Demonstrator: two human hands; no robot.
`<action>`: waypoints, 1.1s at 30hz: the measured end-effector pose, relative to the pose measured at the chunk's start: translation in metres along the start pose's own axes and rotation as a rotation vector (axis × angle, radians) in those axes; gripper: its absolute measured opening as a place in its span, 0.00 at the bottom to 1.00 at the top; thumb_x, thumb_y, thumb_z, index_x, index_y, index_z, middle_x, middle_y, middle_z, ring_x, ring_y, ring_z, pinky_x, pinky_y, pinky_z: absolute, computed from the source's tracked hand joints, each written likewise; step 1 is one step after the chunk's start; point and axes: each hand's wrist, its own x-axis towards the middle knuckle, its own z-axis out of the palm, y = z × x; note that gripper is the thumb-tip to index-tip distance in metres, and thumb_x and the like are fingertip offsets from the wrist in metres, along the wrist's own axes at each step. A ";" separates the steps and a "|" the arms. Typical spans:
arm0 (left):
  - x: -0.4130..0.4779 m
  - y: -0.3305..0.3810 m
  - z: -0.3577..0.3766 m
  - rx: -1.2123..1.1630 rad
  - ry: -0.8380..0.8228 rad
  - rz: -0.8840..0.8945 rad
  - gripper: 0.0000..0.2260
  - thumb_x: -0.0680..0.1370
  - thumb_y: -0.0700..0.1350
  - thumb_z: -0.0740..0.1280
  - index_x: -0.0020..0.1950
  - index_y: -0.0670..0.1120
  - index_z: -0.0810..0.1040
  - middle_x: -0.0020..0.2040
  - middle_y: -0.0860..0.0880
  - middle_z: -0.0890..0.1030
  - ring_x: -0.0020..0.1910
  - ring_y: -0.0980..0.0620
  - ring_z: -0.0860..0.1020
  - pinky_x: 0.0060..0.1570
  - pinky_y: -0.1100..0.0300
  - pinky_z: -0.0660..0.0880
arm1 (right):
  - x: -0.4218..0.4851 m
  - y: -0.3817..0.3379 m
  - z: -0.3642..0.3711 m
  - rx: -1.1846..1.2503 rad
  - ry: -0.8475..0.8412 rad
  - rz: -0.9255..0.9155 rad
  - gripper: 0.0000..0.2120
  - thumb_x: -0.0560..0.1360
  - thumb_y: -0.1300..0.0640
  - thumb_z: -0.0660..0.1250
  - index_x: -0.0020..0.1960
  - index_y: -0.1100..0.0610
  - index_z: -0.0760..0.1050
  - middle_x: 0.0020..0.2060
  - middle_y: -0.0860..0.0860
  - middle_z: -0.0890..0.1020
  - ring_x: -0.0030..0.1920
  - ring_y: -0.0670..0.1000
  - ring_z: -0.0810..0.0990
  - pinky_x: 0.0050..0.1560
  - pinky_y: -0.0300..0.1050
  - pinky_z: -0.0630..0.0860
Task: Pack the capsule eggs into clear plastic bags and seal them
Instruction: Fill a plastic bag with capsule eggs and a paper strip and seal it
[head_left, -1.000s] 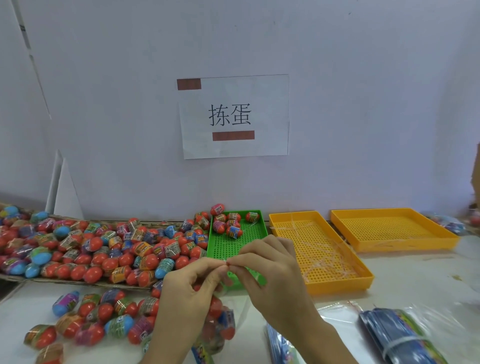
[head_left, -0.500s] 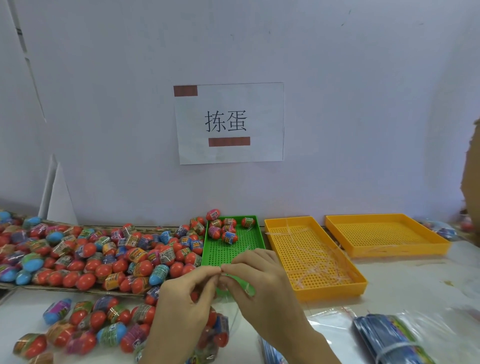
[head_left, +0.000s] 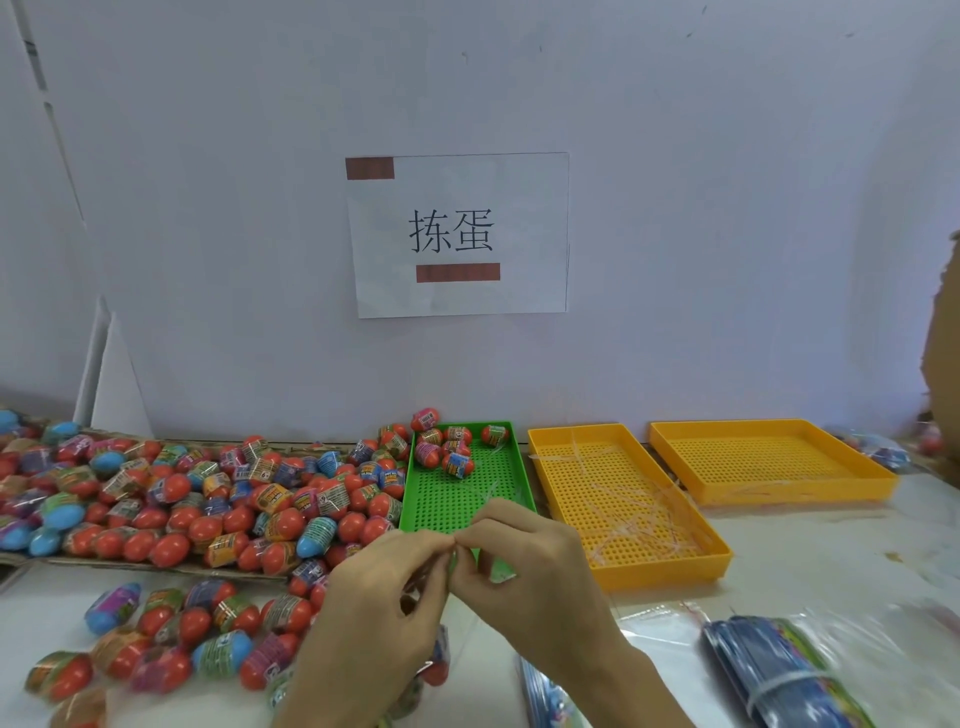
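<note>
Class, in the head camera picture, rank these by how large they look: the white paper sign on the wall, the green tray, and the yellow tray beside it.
1. White paper sign: looks largest.
2. Near yellow tray: next.
3. Green tray: smallest, though the hands hide its front end.

The trays' ranking is unsure: partly hidden, seen at an angle.

Head view looks down, close over table (head_left: 831, 561)

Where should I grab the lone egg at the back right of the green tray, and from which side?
Pinch the egg across its narrow middle band, coming from above and the front. It lies alone beside the green tray back right corner, so rim walls seem to block the far and right sides, while its left and top stay free of the other eggs.
</note>
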 end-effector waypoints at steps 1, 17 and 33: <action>0.000 0.000 0.000 -0.001 -0.001 0.002 0.12 0.77 0.47 0.64 0.50 0.44 0.86 0.42 0.53 0.84 0.40 0.59 0.79 0.38 0.60 0.78 | 0.000 0.000 -0.001 -0.004 0.009 0.001 0.05 0.72 0.62 0.70 0.38 0.60 0.81 0.35 0.49 0.78 0.32 0.46 0.74 0.32 0.44 0.76; -0.003 0.005 -0.001 -0.205 0.064 -0.211 0.07 0.77 0.47 0.68 0.50 0.58 0.83 0.34 0.56 0.82 0.32 0.52 0.82 0.31 0.52 0.79 | 0.007 0.011 -0.014 0.079 0.281 0.226 0.10 0.66 0.68 0.72 0.34 0.56 0.74 0.31 0.44 0.74 0.32 0.43 0.73 0.34 0.29 0.67; 0.004 -0.004 -0.007 -0.415 0.479 -0.544 0.10 0.79 0.41 0.69 0.47 0.57 0.85 0.40 0.52 0.86 0.40 0.55 0.84 0.41 0.64 0.81 | 0.021 0.033 -0.045 0.910 0.622 0.919 0.16 0.78 0.64 0.68 0.34 0.53 0.85 0.29 0.48 0.76 0.28 0.46 0.69 0.40 0.42 0.76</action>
